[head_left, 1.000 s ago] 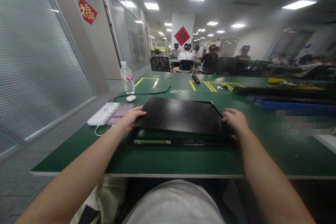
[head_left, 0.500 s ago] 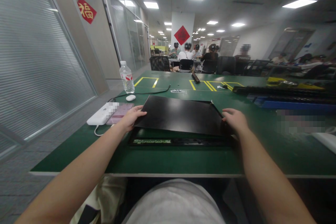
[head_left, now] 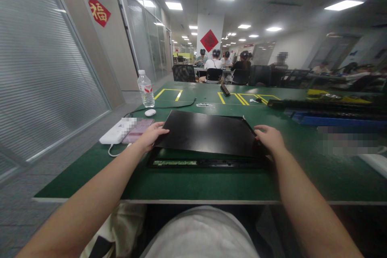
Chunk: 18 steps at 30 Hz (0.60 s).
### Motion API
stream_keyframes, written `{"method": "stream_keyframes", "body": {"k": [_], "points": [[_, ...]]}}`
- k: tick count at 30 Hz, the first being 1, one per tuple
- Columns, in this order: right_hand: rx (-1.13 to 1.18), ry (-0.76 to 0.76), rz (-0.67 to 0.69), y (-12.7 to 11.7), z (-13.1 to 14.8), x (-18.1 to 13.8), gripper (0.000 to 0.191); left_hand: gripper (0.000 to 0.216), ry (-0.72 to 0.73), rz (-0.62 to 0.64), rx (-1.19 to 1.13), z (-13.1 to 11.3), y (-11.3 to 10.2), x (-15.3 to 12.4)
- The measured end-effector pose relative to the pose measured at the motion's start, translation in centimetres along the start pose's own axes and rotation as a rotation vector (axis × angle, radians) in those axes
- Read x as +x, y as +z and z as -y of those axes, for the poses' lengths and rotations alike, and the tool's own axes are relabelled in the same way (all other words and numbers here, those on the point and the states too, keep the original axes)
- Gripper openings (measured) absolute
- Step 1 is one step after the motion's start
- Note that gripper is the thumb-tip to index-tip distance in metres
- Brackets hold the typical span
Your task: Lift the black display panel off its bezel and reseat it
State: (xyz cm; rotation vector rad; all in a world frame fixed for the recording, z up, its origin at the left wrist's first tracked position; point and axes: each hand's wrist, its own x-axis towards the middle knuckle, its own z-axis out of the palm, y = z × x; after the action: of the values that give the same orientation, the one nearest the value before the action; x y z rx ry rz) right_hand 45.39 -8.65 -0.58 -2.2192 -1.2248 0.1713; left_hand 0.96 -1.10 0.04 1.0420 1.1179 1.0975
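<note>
A flat, glossy black panel (head_left: 208, 133), possibly a display panel, is tilted above a dark frame (head_left: 236, 163) on the green table. My left hand (head_left: 153, 134) grips the panel's left edge, thumb on top and the other fingers partly hidden beneath. At the right edge my right hand (head_left: 268, 136) is closed, with the index finger and thumb near the rim. Along the frame's near side runs a narrow green circuit board (head_left: 174, 163). The panel covers the rest of the frame.
Left of the panel lie a white power bank (head_left: 113, 132), a phone (head_left: 138, 130) and a white oval case (head_left: 150, 112), with a water bottle (head_left: 146, 90) behind them. Long black and blue strips (head_left: 338, 119) lie at the right. People sit at tables farther back.
Almost nothing differs. My right hand has shifted very slightly to the left along with the panel's right edge; the left hand stays in place.
</note>
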Motion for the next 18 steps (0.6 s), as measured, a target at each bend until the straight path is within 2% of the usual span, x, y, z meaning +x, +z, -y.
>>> {"method": "stream_keyframes", "body": {"k": [18], "points": [[0.048, -0.018, -0.013, 0.30, -0.52, 0.26, 0.038, 0.042, -0.002, -0.063, 0.074, -0.14, 0.34, -0.29]]}}
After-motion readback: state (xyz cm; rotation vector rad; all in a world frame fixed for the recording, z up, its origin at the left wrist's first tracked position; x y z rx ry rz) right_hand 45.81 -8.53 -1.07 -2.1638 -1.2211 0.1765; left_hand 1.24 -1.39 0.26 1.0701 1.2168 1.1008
